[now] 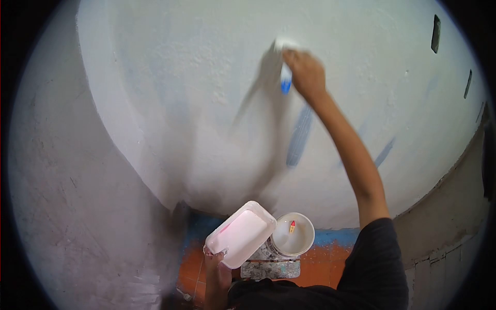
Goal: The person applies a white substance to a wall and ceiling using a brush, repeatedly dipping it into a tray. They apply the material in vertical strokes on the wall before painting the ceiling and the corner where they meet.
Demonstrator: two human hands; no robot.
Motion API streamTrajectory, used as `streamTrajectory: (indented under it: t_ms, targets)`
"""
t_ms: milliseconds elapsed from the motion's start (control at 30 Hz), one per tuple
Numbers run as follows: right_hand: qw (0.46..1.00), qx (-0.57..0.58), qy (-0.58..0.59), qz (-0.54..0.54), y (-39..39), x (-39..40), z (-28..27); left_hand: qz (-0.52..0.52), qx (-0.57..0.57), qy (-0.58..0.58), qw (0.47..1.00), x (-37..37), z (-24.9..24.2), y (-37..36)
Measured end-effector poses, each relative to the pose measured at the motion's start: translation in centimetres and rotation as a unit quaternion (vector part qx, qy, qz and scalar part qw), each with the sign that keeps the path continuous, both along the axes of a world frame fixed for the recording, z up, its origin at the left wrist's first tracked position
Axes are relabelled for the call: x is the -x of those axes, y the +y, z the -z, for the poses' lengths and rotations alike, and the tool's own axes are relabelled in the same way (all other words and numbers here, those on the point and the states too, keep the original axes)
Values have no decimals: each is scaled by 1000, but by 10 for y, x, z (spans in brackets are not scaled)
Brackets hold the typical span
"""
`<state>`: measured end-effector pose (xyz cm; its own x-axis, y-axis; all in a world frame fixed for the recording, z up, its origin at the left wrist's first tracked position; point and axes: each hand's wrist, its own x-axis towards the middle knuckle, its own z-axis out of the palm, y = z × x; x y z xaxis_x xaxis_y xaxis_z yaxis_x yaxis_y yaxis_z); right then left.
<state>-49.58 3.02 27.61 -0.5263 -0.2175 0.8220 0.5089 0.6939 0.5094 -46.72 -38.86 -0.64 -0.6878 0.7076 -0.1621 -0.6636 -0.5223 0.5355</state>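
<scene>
My right hand (306, 75) is raised against the pale wall, its fingers wrapped around a paintbrush (285, 84) with a white and blue handle. The brush's head is blurred and meets the wall. Low down, my left hand (217, 263) grips the near left corner of a white plastic tray (247, 232), held tilted. A pale, slightly pinkish coating covers the inside of the tray. Just right of the tray stands a white bucket (294, 235) holding whitish liquid, with a small red and yellow mark inside.
The pale wall (206, 129) fills the view, with rough patches and grey-blue streaks. A paint-spattered stool or step (271, 268) is below the bucket. Orange floor tiles (318, 268) show beneath. A grey side wall (62, 181) rises at left, and dark slots mark the upper right.
</scene>
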Motion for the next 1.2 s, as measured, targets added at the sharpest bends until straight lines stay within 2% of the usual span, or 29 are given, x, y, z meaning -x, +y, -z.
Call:
streamTrajectory:
  t_ms: [33, 67, 167, 267, 300, 333, 367, 467, 500, 600, 667, 733, 767, 833, 867, 967, 1000, 1067, 1167, 1200]
  targets:
    - [999, -4, -33, 9, 3, -4, 38, -2, -1, -2, 1000, 0, -2, 1]
    - [998, -31, -47, -38, 8, -8, 80, -1, 2, -2, 1000, 0, 1, 2]
    - [981, 76, -181, -7, -2, -27, 198, -2, 12, -2, 1000, 3, 14, -2]
    - [956, 176, -235, 5, 6, -33, 222, -9, 14, 7, 1000, 6, 20, -4]
    - [946, 210, -247, 16, 9, -33, 214, -7, 14, 10, 1000, 7, 23, -5]
    - [938, 247, -240, 46, 7, -29, 175, -4, 14, 14, 1000, 8, 22, -4]
    - [951, 248, -175, 57, 12, -24, 143, -4, 16, 7, 1000, 8, 25, -4]
    - [989, 127, -71, 13, -11, -15, 28, 2, 17, -4, 1000, 11, 33, -7]
    - [997, 66, -40, 10, -17, -11, 8, 8, 12, -5, 1000, 14, 37, -6]
    - [997, 67, 42, -15, -26, -2, 3, 26, 11, -11, 1000, 16, 41, -2]
    - [998, 47, 41, 5, -17, 9, 63, 40, 19, -7, 999, 38, 45, -5]
    - [999, 23, -19, 19, -11, 10, 153, 64, 24, -7, 998, 58, 60, -13]
    - [999, 5, -38, -7, -10, 10, 200, 62, 26, -9, 998, 69, 68, -17]
    - [993, 55, -106, 22, -22, 4, 277, 58, 36, -11, 998, 93, 82, -26]
    - [984, 122, -126, 14, -34, 1, 289, 65, 31, -2, 997, 105, 79, -27]
    - [967, 177, -181, 15, -32, -4, 272, 85, 37, 13, 996, 131, 71, -35]
    - [971, 186, -146, -22, -28, -3, 246, 87, 41, 14, 995, 140, 71, -35]
    - [982, 168, -80, -14, -26, 2, 178, 92, 39, 12, 995, 155, 77, -37]
    - [999, 41, 14, -30, -52, 18, 81, 101, 34, 1, 994, 174, 84, -38]
    - [997, 44, 54, -12, -60, 27, 62, 107, 32, -8, 994, 179, 83, -38]
